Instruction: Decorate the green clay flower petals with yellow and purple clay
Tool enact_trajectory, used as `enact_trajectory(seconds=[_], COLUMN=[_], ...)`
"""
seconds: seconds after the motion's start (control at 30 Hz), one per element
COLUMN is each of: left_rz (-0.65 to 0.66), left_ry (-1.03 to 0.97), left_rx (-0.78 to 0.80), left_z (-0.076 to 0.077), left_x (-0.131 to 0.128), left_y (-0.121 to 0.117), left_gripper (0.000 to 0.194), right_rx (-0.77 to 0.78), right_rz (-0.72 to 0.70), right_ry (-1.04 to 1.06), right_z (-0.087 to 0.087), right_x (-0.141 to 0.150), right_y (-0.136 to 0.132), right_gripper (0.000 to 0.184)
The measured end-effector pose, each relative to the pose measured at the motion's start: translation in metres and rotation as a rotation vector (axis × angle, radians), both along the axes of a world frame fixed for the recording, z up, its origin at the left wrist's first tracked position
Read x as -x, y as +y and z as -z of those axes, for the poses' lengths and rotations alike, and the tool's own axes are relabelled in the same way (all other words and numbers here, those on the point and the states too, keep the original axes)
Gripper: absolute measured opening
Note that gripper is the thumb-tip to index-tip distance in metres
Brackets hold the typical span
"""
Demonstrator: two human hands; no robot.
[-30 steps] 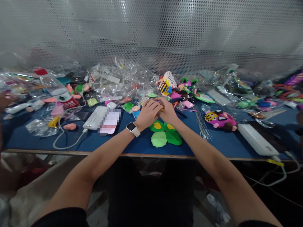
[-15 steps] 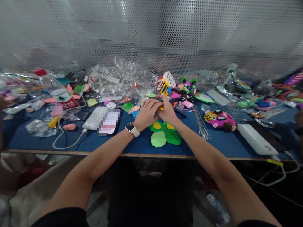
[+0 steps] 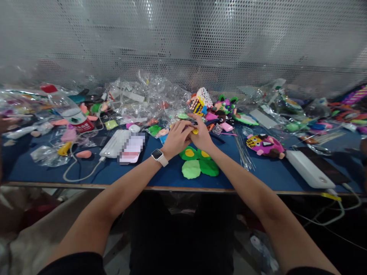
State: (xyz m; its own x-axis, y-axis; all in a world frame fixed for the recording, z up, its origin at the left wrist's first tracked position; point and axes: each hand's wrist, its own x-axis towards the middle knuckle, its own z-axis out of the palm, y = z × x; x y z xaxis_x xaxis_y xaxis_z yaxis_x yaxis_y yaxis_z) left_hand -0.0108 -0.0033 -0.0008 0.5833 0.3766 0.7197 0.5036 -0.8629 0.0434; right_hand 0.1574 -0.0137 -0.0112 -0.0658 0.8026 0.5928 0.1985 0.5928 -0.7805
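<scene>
My left hand point(image 3: 177, 138), a white watch on its wrist, and my right hand point(image 3: 201, 137) press together over the blue table point(image 3: 172, 175). Between their fingers shows a small yellow clay piece point(image 3: 195, 131); both hands are closed on it. Just below them lies a green clay figure point(image 3: 199, 162) with two yellow spots, flat on the table.
A white power bank point(image 3: 114, 142) with cable and a blurred card lie to the left, a bottle with a red label point(image 3: 71, 110) further left. Crumpled clear bags point(image 3: 143, 101) and clay figures point(image 3: 265, 145) crowd the back. Another white power bank point(image 3: 308, 169) lies right. Thin wires point(image 3: 243, 151) lie beside it.
My hands have stayed pressed together and shifted only slightly; the yellow clay between them shows a little more now.
</scene>
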Motion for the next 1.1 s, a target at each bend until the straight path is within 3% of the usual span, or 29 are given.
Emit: enact_trajectory(seconds=[0.23,0.4,0.53,0.63,0.93,1.1], left_rz=[-0.004,-0.005,-0.068,-0.120,-0.044,-0.013], left_ry=[0.025,0.040,-0.071,-0.172,-0.200,-0.176], left_rx=[0.007,0.045,0.072,0.090,0.165,0.176], left_z=[0.000,0.000,-0.001,-0.003,-0.001,0.006], left_x=[0.000,0.000,0.000,0.003,0.004,0.001], left_y=[-0.001,0.000,0.001,0.003,0.006,0.009], left_gripper=[0.027,0.028,0.027,0.023,0.040,0.052], right_rx=[0.006,0.028,0.017,0.108,0.127,0.133], right_rz=[-0.067,-0.036,0.026,-0.018,0.049,0.001], right_ry=[0.020,0.031,0.018,0.108,0.191,0.193], right_z=[-0.001,-0.005,-0.013,-0.018,-0.009,-0.006], right_x=[0.001,0.002,0.001,0.001,-0.001,-0.001], right_y=[-0.001,-0.002,-0.009,-0.012,0.000,0.000], right_gripper=[0.061,0.054,0.047,0.044,0.065,0.072])
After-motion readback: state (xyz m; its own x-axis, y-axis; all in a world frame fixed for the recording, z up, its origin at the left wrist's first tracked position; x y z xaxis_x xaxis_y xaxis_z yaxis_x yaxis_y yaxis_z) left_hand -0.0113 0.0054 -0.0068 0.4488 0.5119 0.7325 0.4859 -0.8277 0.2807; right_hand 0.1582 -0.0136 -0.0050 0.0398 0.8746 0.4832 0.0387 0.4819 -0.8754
